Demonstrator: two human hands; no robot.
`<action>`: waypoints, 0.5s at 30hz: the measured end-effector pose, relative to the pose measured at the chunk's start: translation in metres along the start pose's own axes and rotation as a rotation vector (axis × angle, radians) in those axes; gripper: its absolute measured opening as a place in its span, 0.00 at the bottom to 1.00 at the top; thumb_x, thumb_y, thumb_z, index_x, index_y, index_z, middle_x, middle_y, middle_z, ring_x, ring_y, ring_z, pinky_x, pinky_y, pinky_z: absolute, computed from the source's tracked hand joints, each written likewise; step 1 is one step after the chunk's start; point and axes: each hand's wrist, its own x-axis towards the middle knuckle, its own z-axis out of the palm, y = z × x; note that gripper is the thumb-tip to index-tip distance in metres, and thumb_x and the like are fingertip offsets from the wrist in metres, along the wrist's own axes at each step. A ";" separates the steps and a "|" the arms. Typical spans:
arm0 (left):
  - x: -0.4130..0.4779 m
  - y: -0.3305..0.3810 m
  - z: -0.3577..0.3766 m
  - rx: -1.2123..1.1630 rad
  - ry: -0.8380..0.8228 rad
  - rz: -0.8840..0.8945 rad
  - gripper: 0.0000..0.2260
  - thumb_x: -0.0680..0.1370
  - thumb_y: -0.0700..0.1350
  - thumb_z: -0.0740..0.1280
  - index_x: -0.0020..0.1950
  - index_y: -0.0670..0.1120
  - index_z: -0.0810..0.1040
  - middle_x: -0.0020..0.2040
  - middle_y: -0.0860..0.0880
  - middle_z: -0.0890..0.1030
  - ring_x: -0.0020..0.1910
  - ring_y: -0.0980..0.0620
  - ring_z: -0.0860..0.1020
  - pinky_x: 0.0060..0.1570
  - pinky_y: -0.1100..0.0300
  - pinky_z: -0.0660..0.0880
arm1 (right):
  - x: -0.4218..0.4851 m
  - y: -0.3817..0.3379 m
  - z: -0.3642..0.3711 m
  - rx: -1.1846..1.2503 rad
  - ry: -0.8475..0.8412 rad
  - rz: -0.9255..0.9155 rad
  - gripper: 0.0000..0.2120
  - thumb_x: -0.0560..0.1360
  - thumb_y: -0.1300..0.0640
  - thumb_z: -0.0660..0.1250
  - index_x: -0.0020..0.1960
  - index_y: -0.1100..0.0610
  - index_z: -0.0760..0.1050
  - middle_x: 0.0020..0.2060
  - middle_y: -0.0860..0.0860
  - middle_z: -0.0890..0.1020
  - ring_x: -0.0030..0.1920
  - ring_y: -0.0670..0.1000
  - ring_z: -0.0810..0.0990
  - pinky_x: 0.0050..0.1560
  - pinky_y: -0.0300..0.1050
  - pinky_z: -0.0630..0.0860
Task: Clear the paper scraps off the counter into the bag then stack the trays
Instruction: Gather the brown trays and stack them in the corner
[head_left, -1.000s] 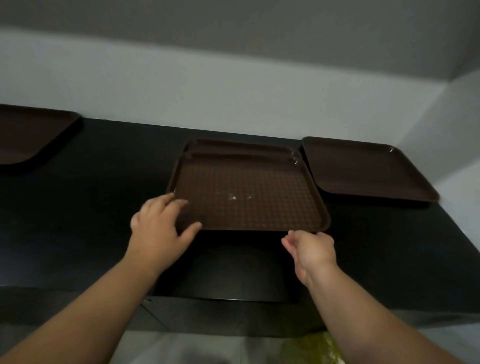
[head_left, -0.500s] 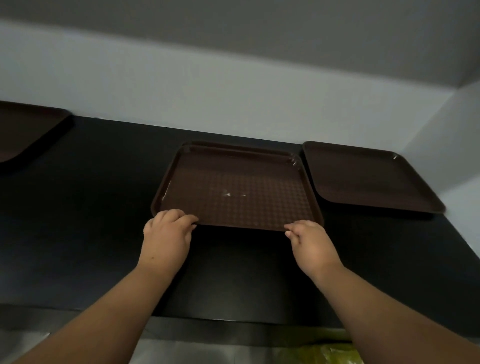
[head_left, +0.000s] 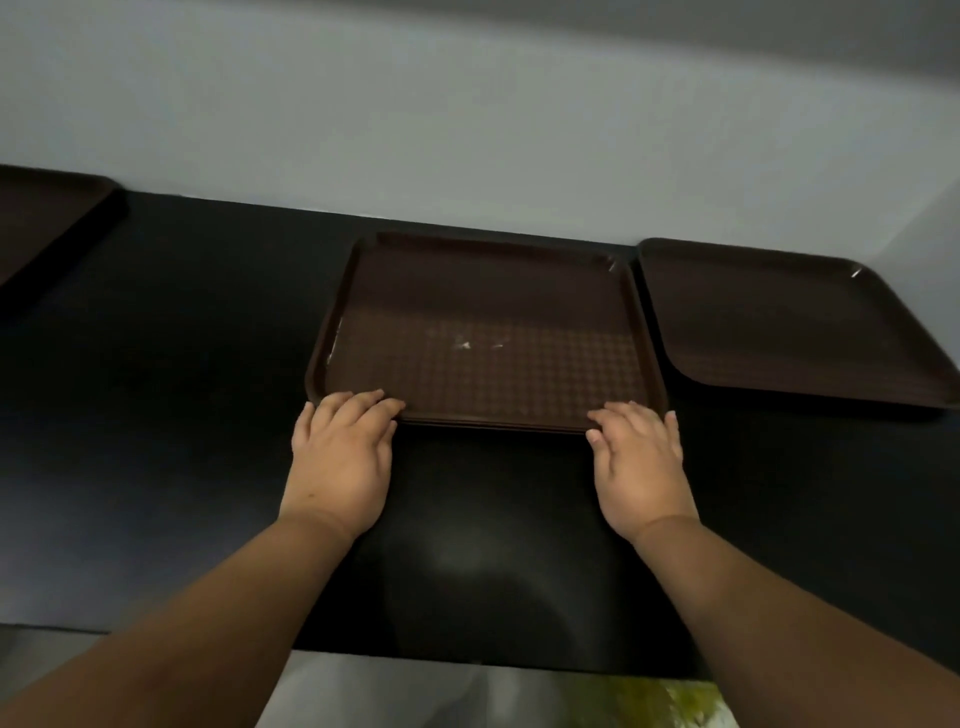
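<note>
A brown textured tray (head_left: 483, 312) lies on top of another tray in the middle of the black counter (head_left: 182, 415), their near edges lined up. Tiny white flecks (head_left: 464, 344) sit on its surface. My left hand (head_left: 340, 457) rests with fairly straight fingers on the stack's near left rim. My right hand (head_left: 641, 462) touches the near right corner the same way. A second brown tray (head_left: 769, 322) lies flat just right of the stack. A third brown tray (head_left: 36, 218) shows at the far left edge, partly cut off.
A grey wall runs behind the counter and turns in at the right. Below the counter's front edge a yellow-green bag (head_left: 675, 701) peeks into view. Bare black counter lies between the stack and the left tray.
The upper tray, held tilted above the lower one, came down onto it and slid back toward the wall. My fingers went from gripping its near edge to lying flat against it.
</note>
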 end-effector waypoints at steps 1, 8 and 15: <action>-0.001 0.000 0.000 0.010 0.008 -0.009 0.14 0.83 0.50 0.59 0.68 0.58 0.74 0.66 0.55 0.74 0.70 0.51 0.65 0.75 0.45 0.54 | 0.000 0.001 0.000 0.000 0.014 0.008 0.15 0.82 0.50 0.57 0.66 0.51 0.75 0.62 0.48 0.75 0.70 0.49 0.68 0.79 0.54 0.46; -0.001 -0.001 0.002 0.018 0.036 -0.031 0.12 0.83 0.49 0.60 0.65 0.54 0.76 0.59 0.51 0.73 0.66 0.48 0.68 0.72 0.44 0.59 | 0.000 0.002 0.003 -0.027 0.062 0.031 0.13 0.80 0.47 0.61 0.61 0.51 0.76 0.56 0.48 0.75 0.64 0.49 0.71 0.77 0.55 0.57; -0.001 -0.003 0.002 0.028 0.028 -0.034 0.11 0.82 0.48 0.61 0.64 0.54 0.76 0.58 0.51 0.73 0.65 0.48 0.68 0.74 0.41 0.58 | -0.002 -0.001 0.002 -0.019 0.026 0.072 0.12 0.80 0.46 0.59 0.61 0.48 0.74 0.59 0.46 0.73 0.65 0.48 0.68 0.70 0.53 0.61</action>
